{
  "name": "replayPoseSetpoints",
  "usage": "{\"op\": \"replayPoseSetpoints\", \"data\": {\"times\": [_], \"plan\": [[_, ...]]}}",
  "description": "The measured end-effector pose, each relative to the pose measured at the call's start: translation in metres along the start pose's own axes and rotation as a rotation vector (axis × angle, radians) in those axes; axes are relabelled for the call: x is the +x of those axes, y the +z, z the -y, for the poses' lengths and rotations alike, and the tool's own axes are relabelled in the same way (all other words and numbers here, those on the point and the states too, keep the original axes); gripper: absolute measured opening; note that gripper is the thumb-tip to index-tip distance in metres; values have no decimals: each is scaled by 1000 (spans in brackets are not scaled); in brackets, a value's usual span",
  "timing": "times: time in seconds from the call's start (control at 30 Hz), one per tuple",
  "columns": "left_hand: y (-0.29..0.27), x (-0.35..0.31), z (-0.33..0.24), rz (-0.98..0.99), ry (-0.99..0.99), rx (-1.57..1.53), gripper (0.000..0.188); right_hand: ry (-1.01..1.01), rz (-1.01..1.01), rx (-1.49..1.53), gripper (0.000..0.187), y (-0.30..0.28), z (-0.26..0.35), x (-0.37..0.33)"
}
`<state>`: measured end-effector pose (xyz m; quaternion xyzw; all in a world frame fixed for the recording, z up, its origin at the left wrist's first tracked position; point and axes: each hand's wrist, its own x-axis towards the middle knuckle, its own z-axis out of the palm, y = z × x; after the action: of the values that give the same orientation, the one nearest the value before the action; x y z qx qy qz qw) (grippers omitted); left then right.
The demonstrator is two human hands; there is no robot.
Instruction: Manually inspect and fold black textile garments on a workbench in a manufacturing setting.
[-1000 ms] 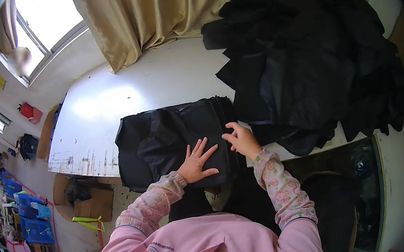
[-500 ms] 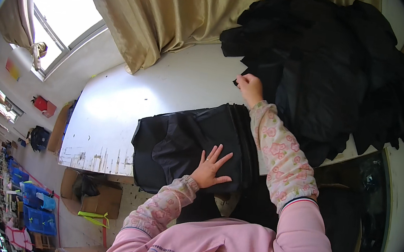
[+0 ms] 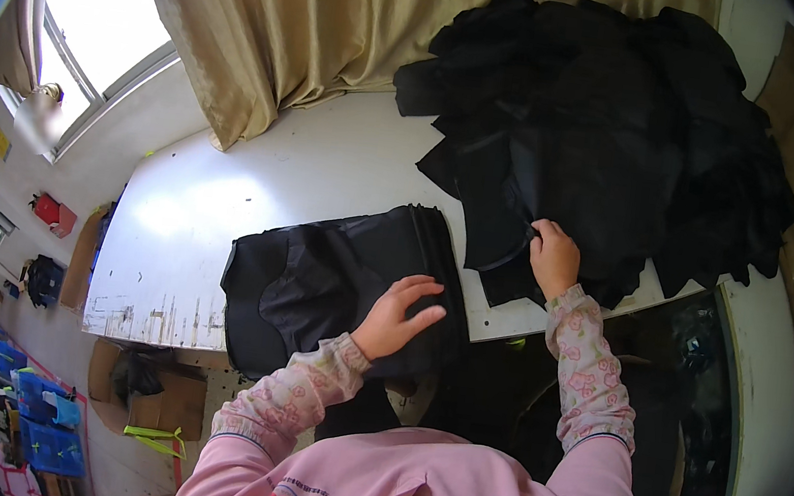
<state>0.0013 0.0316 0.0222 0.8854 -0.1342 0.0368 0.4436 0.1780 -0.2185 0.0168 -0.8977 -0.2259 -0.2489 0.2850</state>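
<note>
Right hand (image 3: 555, 260): your fingers clamp black cloth (image 3: 490, 215) at the heap's (image 3: 627, 147) near edge.
Left hand (image 3: 395, 319): your fingers apart, over the stack (image 3: 343, 246).
Cloth step: apparently picking up.
Next move: calls for steady pinch.

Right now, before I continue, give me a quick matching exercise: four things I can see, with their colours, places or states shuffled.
Column one:
1. Left grip
2. Right grip
3. Curtain
4. Crates

Column two:
A. Pinching a black piece on the larger pile
B. Blue, at the picture's lower left
C. Open, over the smaller black stack
D. Gold, along the far side of the white table

Pairs: 1-C, 2-A, 3-D, 4-B
</note>
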Motion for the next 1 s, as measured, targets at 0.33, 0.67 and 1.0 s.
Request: {"op": "replayPoseSetpoints", "data": {"times": [0.33, 0.67, 1.0], "plan": [[20, 104, -45, 217, -576, -1319, 35, -403, 266, 462, 20, -43, 119, -99], [-17, 102, -86, -222, 676, 378, 42, -131, -407, 641, 10, -181, 82, -44], [-21, 98, -114, -247, 839, 609, 55, 157, 502, 1162, 26, -149, 38, -31]]}}
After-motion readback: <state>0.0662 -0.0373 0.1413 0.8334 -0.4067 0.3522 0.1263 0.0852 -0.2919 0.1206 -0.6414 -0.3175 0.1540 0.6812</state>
